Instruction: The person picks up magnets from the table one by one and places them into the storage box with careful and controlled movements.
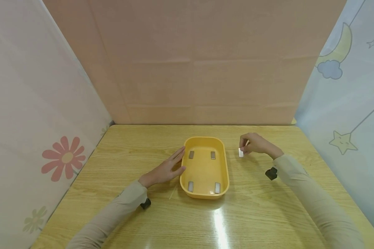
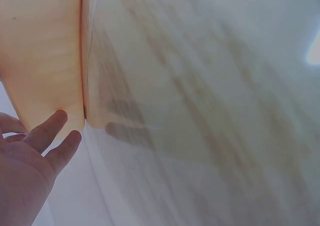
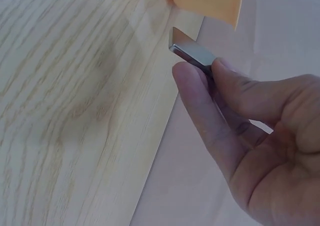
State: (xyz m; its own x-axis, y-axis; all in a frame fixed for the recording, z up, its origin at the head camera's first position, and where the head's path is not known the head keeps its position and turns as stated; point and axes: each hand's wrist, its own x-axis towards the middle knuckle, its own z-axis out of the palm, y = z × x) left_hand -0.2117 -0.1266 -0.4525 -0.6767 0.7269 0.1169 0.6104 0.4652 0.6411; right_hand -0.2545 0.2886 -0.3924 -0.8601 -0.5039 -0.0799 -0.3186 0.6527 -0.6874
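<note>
A yellow plastic tray (image 1: 204, 197) with rounded corners stands on the wooden table. Several small silvery rectangular blocks lie in it, one near each corner, such as the block (image 1: 217, 187) at the near right. My left hand (image 1: 165, 169) rests against the tray's left side, fingers extended; in the left wrist view its fingertips meet the orange-looking wall (image 2: 42, 45). To the right of the tray, my right hand (image 1: 254, 143) pinches another shiny metal block (image 1: 241, 152) between thumb and fingers. The right wrist view shows this block (image 3: 192, 50) raised over the table, its far end sticking out.
The wooden table (image 1: 137, 228) ends at a plain peach backdrop (image 1: 190, 69). Patterned curtains hang at the left (image 1: 25, 103) and right (image 1: 355, 103). A black wrist device (image 1: 271, 173) is strapped by the right cuff, and another (image 1: 145, 203) by the left.
</note>
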